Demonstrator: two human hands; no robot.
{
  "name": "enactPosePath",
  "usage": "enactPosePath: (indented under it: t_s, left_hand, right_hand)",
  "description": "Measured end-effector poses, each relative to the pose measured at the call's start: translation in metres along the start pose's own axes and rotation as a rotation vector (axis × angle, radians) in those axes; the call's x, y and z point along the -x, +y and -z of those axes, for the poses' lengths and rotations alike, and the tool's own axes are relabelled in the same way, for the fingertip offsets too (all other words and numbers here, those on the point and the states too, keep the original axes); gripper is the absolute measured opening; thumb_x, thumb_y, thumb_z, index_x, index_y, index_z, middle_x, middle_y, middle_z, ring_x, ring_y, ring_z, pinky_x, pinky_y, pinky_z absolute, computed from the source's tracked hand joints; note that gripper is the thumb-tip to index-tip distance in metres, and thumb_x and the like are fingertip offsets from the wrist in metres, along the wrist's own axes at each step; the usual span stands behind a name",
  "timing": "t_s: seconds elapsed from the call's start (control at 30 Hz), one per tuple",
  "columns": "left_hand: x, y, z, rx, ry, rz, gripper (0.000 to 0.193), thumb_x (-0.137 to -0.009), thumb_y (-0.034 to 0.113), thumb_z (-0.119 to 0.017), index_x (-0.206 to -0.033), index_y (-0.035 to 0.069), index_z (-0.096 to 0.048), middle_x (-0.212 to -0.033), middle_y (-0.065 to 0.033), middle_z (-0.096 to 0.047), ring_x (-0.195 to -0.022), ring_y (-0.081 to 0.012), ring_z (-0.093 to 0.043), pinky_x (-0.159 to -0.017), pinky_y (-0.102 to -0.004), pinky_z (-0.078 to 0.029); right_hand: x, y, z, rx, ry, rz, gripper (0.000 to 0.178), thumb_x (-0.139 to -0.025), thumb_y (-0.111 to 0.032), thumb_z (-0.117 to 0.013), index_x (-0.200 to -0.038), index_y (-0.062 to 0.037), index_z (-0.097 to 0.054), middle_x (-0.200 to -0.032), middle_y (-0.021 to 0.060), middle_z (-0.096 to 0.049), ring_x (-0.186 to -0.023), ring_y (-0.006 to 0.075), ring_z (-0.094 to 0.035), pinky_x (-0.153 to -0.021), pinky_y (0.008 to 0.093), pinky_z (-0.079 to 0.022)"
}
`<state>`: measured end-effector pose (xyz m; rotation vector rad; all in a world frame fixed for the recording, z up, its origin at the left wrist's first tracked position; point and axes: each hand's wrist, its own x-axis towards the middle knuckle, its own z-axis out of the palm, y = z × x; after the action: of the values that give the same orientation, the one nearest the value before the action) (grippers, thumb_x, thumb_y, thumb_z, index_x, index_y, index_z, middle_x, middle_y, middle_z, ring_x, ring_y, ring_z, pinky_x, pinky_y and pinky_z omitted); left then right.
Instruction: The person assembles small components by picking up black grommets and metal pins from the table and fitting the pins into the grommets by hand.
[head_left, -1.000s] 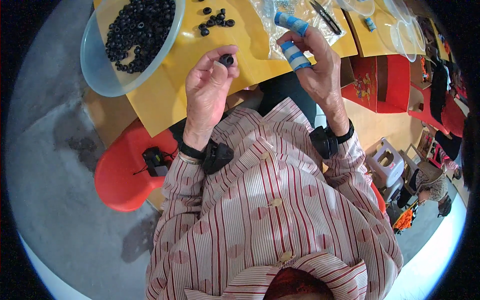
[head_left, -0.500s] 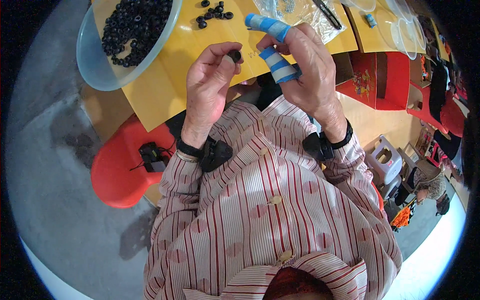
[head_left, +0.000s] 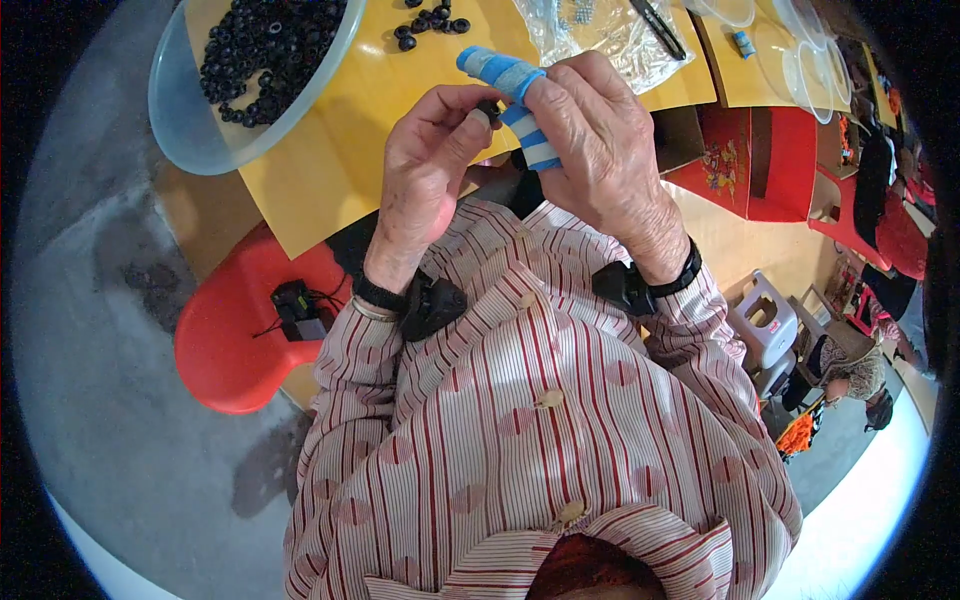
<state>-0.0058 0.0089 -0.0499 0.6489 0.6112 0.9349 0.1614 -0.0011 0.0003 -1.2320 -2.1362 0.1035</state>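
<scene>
Between its thumb and forefinger my left hand (head_left: 425, 165) pinches a small black ring-shaped piece (head_left: 489, 109), above the near edge of the yellow tabletop. From the right, my right hand (head_left: 605, 145) meets it. The right thumb and forefinger carry blue-and-white striped wraps (head_left: 500, 72) and come together beside the piece; what lies between their tips is hidden. On the table beyond, a small cluster of loose black pieces (head_left: 435, 18) lies near a translucent tub (head_left: 190, 150) with many similar black pieces in it.
A clear plastic bag (head_left: 600, 45) with a black pen-like tool (head_left: 657, 28) lies at the back right. Clear cups (head_left: 808, 75) stand farther right. A red box (head_left: 780, 165) is below the table's right side, a red stool (head_left: 235, 340) at the left.
My right hand has moved left to the black piece, its wrapped thumb and forefinger closing together. My left hand has shifted slightly right, still holding the piece.
</scene>
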Motion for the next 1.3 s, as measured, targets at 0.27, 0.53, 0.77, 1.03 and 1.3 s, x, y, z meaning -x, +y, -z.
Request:
enactPosePath:
  t_s: [0.27, 0.53, 0.77, 1.03, 1.3]
  left_hand:
    - [-0.002, 0.002, 0.004, 0.165, 0.010, 0.107, 0.022, -0.094, 0.016, -0.054, -0.108, -0.001, -0.053, -0.095, -0.0066, -0.060, -0.083, -0.0112, -0.055, -0.078, -0.0245, -0.046]
    - [-0.002, 0.001, 0.002, 0.143, 0.060, 0.119, 0.019, -0.095, 0.019, -0.051, -0.103, 0.001, -0.053, -0.088, -0.0053, -0.059, -0.077, -0.0104, -0.054, -0.072, -0.0234, -0.046]
    - [0.001, -0.011, 0.026, 0.094, -0.028, 0.092, 0.019, -0.092, 0.012, -0.054, -0.108, 0.001, -0.054, -0.100, -0.0055, -0.060, -0.091, -0.0142, -0.059, -0.082, -0.0289, -0.050]
    - [0.004, -0.010, 0.034, -0.027, 0.011, 0.111, 0.017, -0.090, 0.007, -0.057, -0.106, 0.003, -0.056, -0.096, -0.0026, -0.060, -0.088, -0.0120, -0.058, -0.078, -0.0258, -0.049]
    - [-0.008, -0.020, 0.054, -0.202, 0.131, 0.024, 0.019, -0.086, 0.006, -0.059, -0.104, 0.000, -0.058, -0.086, -0.0017, -0.059, -0.079, -0.0082, -0.054, -0.074, -0.0212, -0.042]
  right_hand:
    - [0.006, 0.004, -0.008, -0.100, 0.095, -0.006, 0.055, -0.058, 0.002, -0.064, -0.113, -0.0024, -0.056, -0.080, 0.0067, -0.058, -0.072, 0.0262, -0.055, -0.063, 0.0355, -0.048]
    - [0.009, -0.004, -0.003, -0.144, -0.006, -0.026, 0.068, -0.051, 0.005, -0.064, -0.117, -0.0061, -0.055, -0.080, 0.0049, -0.058, -0.078, 0.0266, -0.055, -0.065, 0.0347, -0.049]
    - [0.013, -0.008, -0.014, -0.095, -0.073, 0.034, 0.056, -0.061, -0.001, -0.062, -0.117, -0.0018, -0.054, -0.084, 0.0073, -0.058, -0.079, 0.0256, -0.055, -0.067, 0.0333, -0.050]
    - [0.014, -0.005, -0.025, -0.155, -0.157, -0.038, 0.054, -0.061, 0.000, -0.061, -0.114, -0.0017, -0.053, -0.085, 0.0084, -0.058, -0.080, 0.0271, -0.054, -0.069, 0.0350, -0.049]
    - [0.001, 0.046, -0.058, -0.219, -0.106, -0.474, 0.044, -0.080, 0.000, -0.060, -0.123, -0.0102, -0.055, -0.092, 0.0046, -0.064, -0.081, 0.0229, -0.058, -0.073, 0.0309, -0.050]
